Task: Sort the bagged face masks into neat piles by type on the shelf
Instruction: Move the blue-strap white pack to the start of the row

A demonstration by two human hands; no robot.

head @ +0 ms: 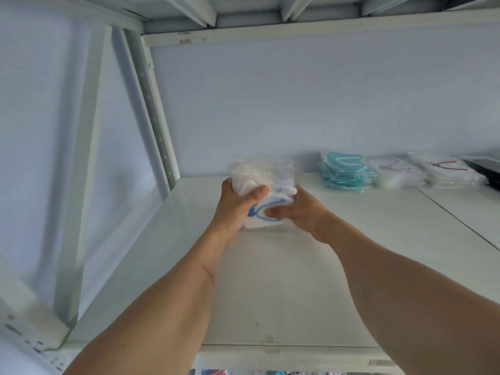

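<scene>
Hands, left [238, 204] & right [295, 209], both grip blurred stack of bagged white masks [266, 185], fingers mostly hidden behind.

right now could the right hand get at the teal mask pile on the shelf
Probably not at once: the right hand is gripping the white mask stack. Once freed, bare shelf leaves the way to the teal mask pile open.

Two hands, left hand [238, 204] and right hand [297, 212], one held bundle of bagged white masks [266, 185], three mask piles along the shelf [338, 253] back: one teal pile [345, 169], two white piles [392, 171] [446, 169]

held masks [266, 190] white, blue loops | pile [345, 171] teal | shelf [338, 239] white
</scene>
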